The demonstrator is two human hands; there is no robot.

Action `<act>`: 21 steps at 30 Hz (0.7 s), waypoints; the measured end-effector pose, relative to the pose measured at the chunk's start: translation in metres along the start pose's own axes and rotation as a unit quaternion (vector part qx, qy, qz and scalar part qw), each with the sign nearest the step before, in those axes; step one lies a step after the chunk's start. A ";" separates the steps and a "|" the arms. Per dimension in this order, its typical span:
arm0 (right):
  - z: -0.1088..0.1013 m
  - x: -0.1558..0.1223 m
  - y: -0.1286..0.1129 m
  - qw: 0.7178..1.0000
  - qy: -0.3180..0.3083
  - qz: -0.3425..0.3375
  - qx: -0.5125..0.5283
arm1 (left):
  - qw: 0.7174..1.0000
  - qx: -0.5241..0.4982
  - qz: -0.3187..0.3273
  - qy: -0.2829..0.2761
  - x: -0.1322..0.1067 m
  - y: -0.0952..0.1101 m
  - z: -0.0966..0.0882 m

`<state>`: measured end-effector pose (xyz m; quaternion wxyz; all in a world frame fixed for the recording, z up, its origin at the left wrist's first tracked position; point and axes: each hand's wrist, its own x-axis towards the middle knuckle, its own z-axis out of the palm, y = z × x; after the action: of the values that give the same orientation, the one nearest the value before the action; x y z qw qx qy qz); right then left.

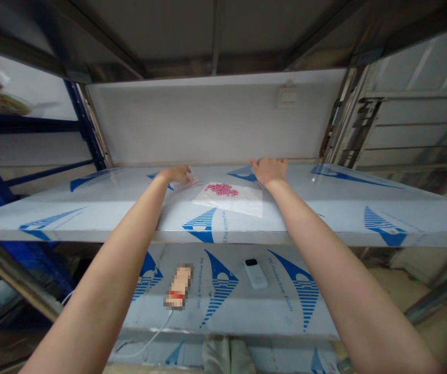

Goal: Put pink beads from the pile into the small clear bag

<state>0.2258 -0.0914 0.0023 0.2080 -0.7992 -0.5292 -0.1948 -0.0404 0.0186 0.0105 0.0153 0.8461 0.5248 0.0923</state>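
A clear plastic bag (233,205) lies flat on a film-covered metal shelf (98,213), holding a small heap of pink tablets or beads (221,189). My left hand (175,174) is at the bag's far left corner, fingers curled, and I cannot tell whether it grips the plastic. My right hand (269,170) rests palm down near the back of the shelf, fingers spread, holding nothing. It lies just beyond the bag's right side.
Below, a lower shelf (223,311) carries a white power bank (255,274), a pixelated object (178,286) and a white cable (151,337). A white back panel (207,117) with a wall socket (287,97) stands behind. Blue rack uprights (85,124) rise at left.
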 end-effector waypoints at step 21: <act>0.001 -0.003 -0.030 0.776 -0.103 -0.138 0.607 | 0.896 -0.258 0.222 0.284 -0.005 0.081 0.020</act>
<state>0.1969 -0.0820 0.0038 0.5649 -0.4403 -0.6609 0.2241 0.0329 -0.0209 0.0005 0.0619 0.8449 0.2628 0.4619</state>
